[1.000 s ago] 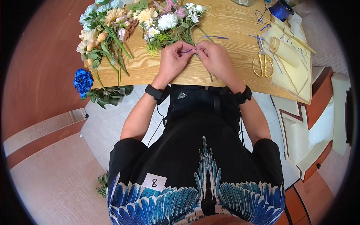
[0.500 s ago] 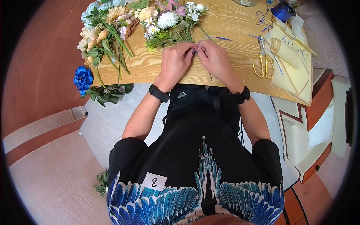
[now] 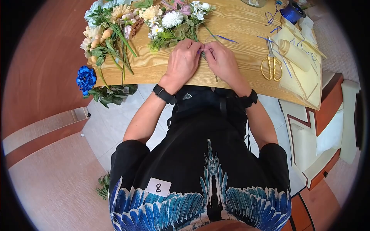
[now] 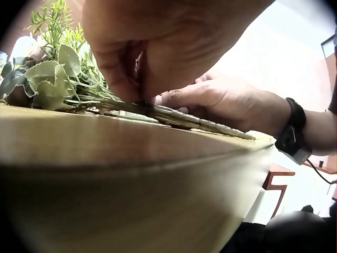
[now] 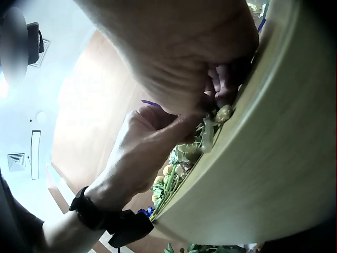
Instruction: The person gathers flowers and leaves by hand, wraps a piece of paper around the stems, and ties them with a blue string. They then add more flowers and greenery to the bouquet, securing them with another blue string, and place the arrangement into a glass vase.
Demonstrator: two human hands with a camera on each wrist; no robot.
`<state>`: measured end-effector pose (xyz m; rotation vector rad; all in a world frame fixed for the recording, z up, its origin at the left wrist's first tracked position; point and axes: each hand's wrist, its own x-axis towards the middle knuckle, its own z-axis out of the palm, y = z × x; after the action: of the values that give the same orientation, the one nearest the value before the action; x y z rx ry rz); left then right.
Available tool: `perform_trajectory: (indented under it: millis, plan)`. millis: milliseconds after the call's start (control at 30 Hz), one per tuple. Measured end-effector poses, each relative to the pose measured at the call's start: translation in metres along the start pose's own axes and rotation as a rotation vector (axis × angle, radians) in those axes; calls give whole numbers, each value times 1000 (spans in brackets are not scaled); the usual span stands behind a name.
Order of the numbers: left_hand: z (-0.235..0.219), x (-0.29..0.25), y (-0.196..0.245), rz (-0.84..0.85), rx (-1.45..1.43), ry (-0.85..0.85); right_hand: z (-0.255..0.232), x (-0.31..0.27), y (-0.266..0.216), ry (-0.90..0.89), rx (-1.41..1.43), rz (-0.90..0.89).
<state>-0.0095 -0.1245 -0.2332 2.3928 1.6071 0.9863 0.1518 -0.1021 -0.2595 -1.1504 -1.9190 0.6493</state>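
Note:
A bunch of artificial flowers (image 3: 172, 20), with white, peach and pink blooms, lies on the table with its stems (image 4: 210, 125) toward the person. My left hand (image 3: 182, 61) and right hand (image 3: 222, 61) meet over these stems. Both pinch a thin blue ribbon (image 3: 227, 39) between thumb and fingers, just below the leaves. The ribbon's loose end sticks out beyond the right hand. Fingers hide the part at the stems. In the left wrist view the stems run under the fingertips, close over the tabletop.
Left on the table (image 3: 246, 73) lies another pile of flowers (image 3: 106, 36), with a blue flower (image 3: 86, 80) at the edge. Gold-handled scissors (image 3: 271, 67), cream wrapping paper (image 3: 298, 82) and a blue ribbon spool (image 3: 293, 12) are at the right. A glass jar (image 3: 254, 3) stands at the back.
The left hand has turned over the stems, its back now facing up more. The right hand has stayed nearly in place, and the ribbon's loose end has shifted slightly right.

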Motion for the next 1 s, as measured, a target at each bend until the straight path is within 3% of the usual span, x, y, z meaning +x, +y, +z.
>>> perform_trajectory:
  millis: [233,300,433,500,700,1000]
  plan:
    - [-5,8,-1,-15,-5,-83,2,0,7,-7,-40,-84]
    - [-11,13,1,-115,-81,-189,2,0,7,-20,-61,-89]
    - [-13,18,-7,-82,-39,-244,1,0,4,-21,-67,-107]
    - [-22,26,-1,-142,90,-402,1,-1,3,-41,-102,-133]
    - [-29,43,0,-68,220,-572,2,-1,4,-40,-94,-126]
    - [-24,48,-15,-208,69,-666,3,-2,7,-35,-83,-126]
